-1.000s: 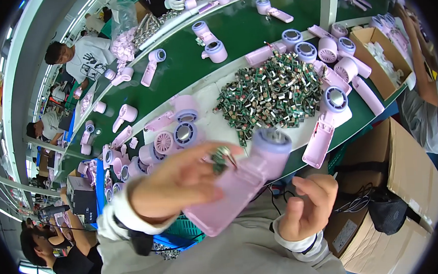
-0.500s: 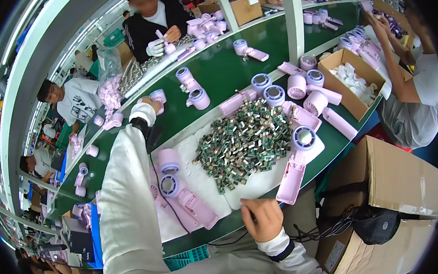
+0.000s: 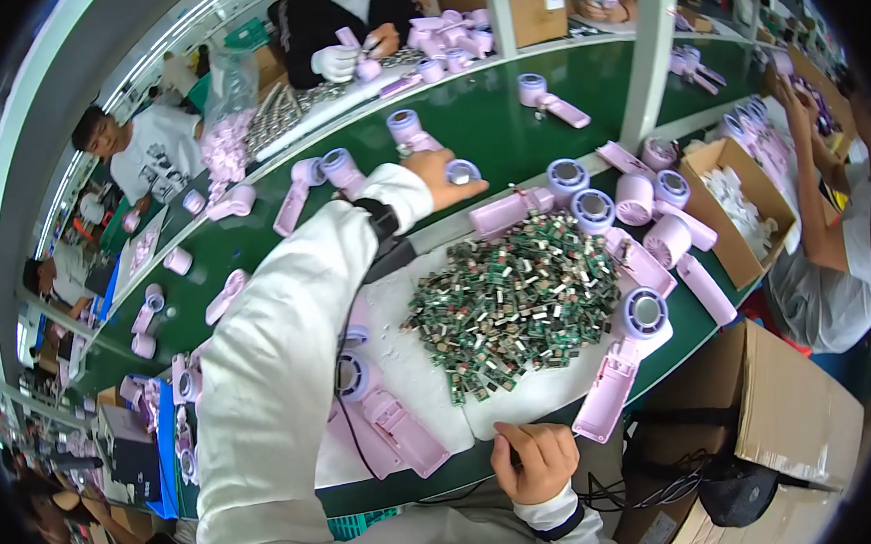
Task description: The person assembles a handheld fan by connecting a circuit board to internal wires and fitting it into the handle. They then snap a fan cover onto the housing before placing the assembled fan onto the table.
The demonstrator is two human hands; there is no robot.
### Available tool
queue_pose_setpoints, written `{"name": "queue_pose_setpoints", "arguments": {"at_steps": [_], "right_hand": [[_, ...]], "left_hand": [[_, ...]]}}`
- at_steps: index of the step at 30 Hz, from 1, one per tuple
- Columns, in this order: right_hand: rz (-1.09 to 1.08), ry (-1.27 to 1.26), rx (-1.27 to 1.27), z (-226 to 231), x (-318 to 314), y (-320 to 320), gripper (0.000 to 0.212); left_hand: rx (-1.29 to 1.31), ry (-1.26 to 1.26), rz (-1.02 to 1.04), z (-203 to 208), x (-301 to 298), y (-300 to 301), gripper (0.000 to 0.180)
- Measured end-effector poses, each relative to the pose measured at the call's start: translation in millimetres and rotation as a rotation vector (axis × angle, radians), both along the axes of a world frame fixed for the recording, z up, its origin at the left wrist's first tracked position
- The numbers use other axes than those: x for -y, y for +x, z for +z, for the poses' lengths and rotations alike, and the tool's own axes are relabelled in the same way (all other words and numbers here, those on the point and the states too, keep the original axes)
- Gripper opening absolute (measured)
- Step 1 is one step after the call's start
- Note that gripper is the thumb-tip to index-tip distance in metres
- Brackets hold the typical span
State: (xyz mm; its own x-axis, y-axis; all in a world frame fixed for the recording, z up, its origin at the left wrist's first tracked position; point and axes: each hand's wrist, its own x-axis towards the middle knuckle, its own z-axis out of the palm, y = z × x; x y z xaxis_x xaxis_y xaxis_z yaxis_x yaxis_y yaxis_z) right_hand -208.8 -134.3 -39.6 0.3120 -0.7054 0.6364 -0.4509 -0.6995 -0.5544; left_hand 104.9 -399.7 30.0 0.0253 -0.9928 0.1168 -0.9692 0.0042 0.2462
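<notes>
Stretched out over the green belt, my left hand (image 3: 438, 178) has its fingers curled round the pale purple head of a pink handheld fan (image 3: 462, 172). Another fan (image 3: 405, 127) lies just beyond that hand. My right hand (image 3: 536, 460) rests near the front edge, fingers loosely curled, with nothing visible in it. Between the hands, small green circuit boards (image 3: 517, 302) form a big heap on a white mat (image 3: 455, 420). An opened pink fan handle (image 3: 406, 433) lies on the mat to the left, and a fan with an open handle (image 3: 607, 391) lies to the right.
Several pink fans and shells (image 3: 668, 238) crowd the right side beside a cardboard box (image 3: 741, 208) of white pieces. A black cable (image 3: 343, 417) crosses the mat by my left sleeve. Large cartons (image 3: 793, 410) stand at lower right. Co-workers sit across the belt (image 3: 487, 134).
My left hand has left one fan farther left on the belt and moved right to take hold of another. The view has shifted slightly. My right hand stays curled near the edge.
</notes>
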Motion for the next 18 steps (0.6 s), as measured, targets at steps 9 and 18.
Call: {"name": "queue_pose_setpoints", "arguments": {"at_steps": [9,18], "right_hand": [[0.006,0.009,-0.004,-5,-4,-3,0.02],[-0.022,-0.024,-0.057,-9,1,-3,0.024]], "left_hand": [[-0.134,-0.141,0.159,57,-32,42,0.056],[0.485,0.144,0.706,53,-89,207,0.085]]}}
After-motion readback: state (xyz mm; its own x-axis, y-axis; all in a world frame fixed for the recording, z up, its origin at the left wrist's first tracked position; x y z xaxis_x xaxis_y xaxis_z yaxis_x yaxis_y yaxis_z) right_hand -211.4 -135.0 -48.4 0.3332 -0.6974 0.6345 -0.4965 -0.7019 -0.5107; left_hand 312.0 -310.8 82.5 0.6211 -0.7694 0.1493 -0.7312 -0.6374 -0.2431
